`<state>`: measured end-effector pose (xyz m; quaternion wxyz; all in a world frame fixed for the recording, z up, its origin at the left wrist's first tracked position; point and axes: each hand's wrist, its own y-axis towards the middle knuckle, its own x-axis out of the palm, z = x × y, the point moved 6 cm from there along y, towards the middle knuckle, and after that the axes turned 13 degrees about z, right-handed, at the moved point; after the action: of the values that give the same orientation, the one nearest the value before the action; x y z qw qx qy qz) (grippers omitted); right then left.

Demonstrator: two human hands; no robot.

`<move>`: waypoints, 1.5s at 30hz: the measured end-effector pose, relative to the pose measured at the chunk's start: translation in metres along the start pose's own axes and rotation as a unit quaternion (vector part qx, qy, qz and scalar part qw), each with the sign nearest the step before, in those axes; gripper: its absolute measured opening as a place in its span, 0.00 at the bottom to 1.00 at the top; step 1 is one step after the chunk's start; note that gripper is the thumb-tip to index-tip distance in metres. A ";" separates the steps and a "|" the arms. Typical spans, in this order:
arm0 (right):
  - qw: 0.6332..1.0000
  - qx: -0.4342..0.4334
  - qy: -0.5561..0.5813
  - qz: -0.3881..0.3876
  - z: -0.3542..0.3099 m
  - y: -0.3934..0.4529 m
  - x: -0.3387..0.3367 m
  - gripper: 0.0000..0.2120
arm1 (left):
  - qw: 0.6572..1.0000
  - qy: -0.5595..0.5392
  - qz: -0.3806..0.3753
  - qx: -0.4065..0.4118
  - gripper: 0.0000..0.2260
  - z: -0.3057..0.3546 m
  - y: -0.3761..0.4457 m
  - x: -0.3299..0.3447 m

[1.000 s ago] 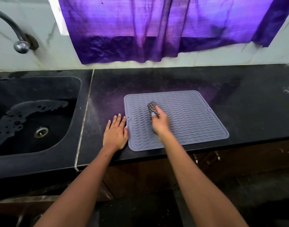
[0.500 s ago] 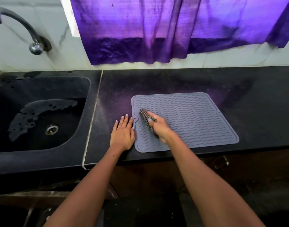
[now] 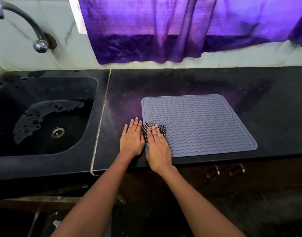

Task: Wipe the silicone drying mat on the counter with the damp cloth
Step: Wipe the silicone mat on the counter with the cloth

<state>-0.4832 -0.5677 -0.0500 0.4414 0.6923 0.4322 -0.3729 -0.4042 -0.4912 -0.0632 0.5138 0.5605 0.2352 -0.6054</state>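
Observation:
A grey silicone drying mat [image 3: 200, 124] with wavy ridges lies flat on the black counter [image 3: 181, 82]. A black-and-white checked cloth [image 3: 149, 127] sits bunched on the mat's near left corner. My right hand [image 3: 158, 146] presses flat on the cloth, fingers covering most of it. My left hand [image 3: 132, 138] rests palm down on the counter just left of the mat's edge, fingers together, touching the cloth's side.
A black sink [image 3: 44, 117] with a wet patch and a drain is set into the counter at left, under a curved tap [image 3: 27, 26]. A purple curtain [image 3: 181, 28] hangs over the back wall. Cabinet handles [image 3: 232, 170] show below the counter edge.
My right hand has slid the cloth from the mat's left-middle toward the near left corner, ending beside my left hand. The left hand has stayed in place on the counter.

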 end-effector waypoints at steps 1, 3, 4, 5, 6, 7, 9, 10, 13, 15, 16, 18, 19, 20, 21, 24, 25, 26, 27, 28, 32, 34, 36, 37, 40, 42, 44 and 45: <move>1.000 -0.012 0.012 0.000 0.000 0.002 -0.002 0.36 | 1.000 0.000 0.001 0.001 0.24 0.000 0.000 0.000; 0.997 -0.009 0.068 -0.033 0.000 0.009 -0.009 0.29 | 1.000 -0.005 0.004 -0.001 0.24 0.000 0.001 0.001; 0.988 0.035 0.136 -0.058 0.007 0.014 -0.013 0.26 | 1.000 -0.007 0.004 0.000 0.24 0.000 0.002 0.001; 0.959 0.115 0.240 -0.096 0.015 0.023 -0.018 0.23 | 1.000 -0.008 0.007 0.001 0.24 0.000 0.002 0.001; 0.893 0.217 0.374 -0.126 0.023 0.033 -0.025 0.21 | 1.000 -0.010 0.010 0.000 0.24 0.000 0.002 0.001; 0.801 0.311 0.495 -0.128 0.029 0.042 -0.033 0.20 | 1.000 -0.014 0.013 -0.002 0.24 -0.001 0.001 0.000; 0.706 0.396 0.584 -0.057 0.037 0.061 -0.043 0.20 | 1.000 -0.018 0.016 -0.002 0.23 -0.001 0.002 -0.001; 0.741 0.388 0.549 -0.017 0.037 0.068 -0.048 0.20 | 1.000 -0.019 0.016 -0.001 0.23 -0.001 0.002 -0.002; 0.939 0.202 0.277 0.033 0.015 0.077 -0.046 0.24 | 1.000 -0.017 0.012 0.002 0.24 -0.001 0.001 -0.002; 0.987 0.087 0.135 -0.010 0.001 0.064 -0.020 0.26 | 1.000 -0.009 0.007 0.004 0.24 -0.001 0.001 0.000; 0.995 0.048 0.083 -0.025 -0.002 0.055 -0.006 0.27 | 1.000 -0.005 0.004 0.005 0.24 -0.002 0.001 0.001; 1.000 0.003 0.008 -0.014 -0.003 0.042 0.010 0.27 | 1.000 0.002 0.000 0.005 0.24 -0.004 0.002 0.002; 1.000 -0.005 0.003 -0.007 -0.002 0.041 0.013 0.27 | 1.000 0.003 -0.001 0.004 0.24 -0.004 0.001 0.003; 1.000 -0.006 0.018 -0.012 0.000 0.043 0.013 0.27 | 1.000 0.003 -0.002 0.004 0.24 -0.003 0.001 0.003; 0.999 -0.003 0.048 -0.022 0.003 0.048 0.013 0.27 | 1.000 0.001 -0.003 0.005 0.24 -0.002 0.000 0.002; 0.967 0.076 0.236 -0.061 0.015 0.065 0.004 0.25 | 1.000 -0.001 -0.002 0.002 0.24 0.000 0.001 0.002; 0.932 0.144 0.326 -0.069 0.021 0.072 0.001 0.23 | 1.000 -0.001 -0.005 0.001 0.24 0.000 0.002 0.002; 0.870 0.234 0.428 -0.070 0.027 0.078 -0.003 0.21 | 1.000 -0.004 -0.006 0.000 0.24 0.000 0.003 0.001; 0.789 0.318 0.522 -0.052 0.031 0.084 -0.007 0.20 | 1.000 -0.009 -0.006 -0.002 0.23 0.001 0.004 -0.001; 0.721 0.379 0.580 -0.006 0.037 0.092 -0.011 0.20 | 1.000 -0.017 -0.003 -0.006 0.23 0.001 0.006 -0.002; 0.869 0.306 0.369 0.123 0.045 0.111 -0.035 0.21 | 1.000 -0.018 0.009 -0.010 0.22 0.006 0.019 -0.006; 0.952 0.180 0.233 0.086 0.035 0.105 -0.025 0.23 | 1.000 -0.007 -0.013 -0.002 0.23 0.007 0.026 0.000; 0.987 0.085 0.133 0.013 0.027 0.092 -0.001 0.26 | 0.999 0.007 -0.032 -0.003 0.24 0.003 0.032 0.005; 0.996 0.049 0.079 -0.006 0.026 0.088 0.009 0.27 | 0.999 0.010 -0.036 -0.006 0.24 0.001 0.034 0.008; 1.000 0.012 0.020 0.002 0.028 0.089 0.017 0.30 | 0.999 0.020 -0.040 -0.005 0.24 -0.002 0.037 0.013; 0.999 0.006 0.047 0.000 0.031 0.092 0.015 0.30 | 0.998 0.044 -0.041 0.016 0.25 -0.002 0.041 0.015; 0.994 0.028 0.110 -0.006 0.034 0.099 0.009 0.27 | 0.997 0.061 -0.045 0.031 0.25 -0.001 0.045 0.017; 0.985 0.063 0.160 -0.009 0.039 0.104 0.006 0.25 | 0.996 0.057 -0.055 0.032 0.25 -0.001 0.046 0.018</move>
<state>-0.3896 -0.6271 -0.0378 0.3185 0.7655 0.4793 -0.2879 -0.3603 -0.5134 -0.0670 0.4476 0.5964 0.2751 -0.6068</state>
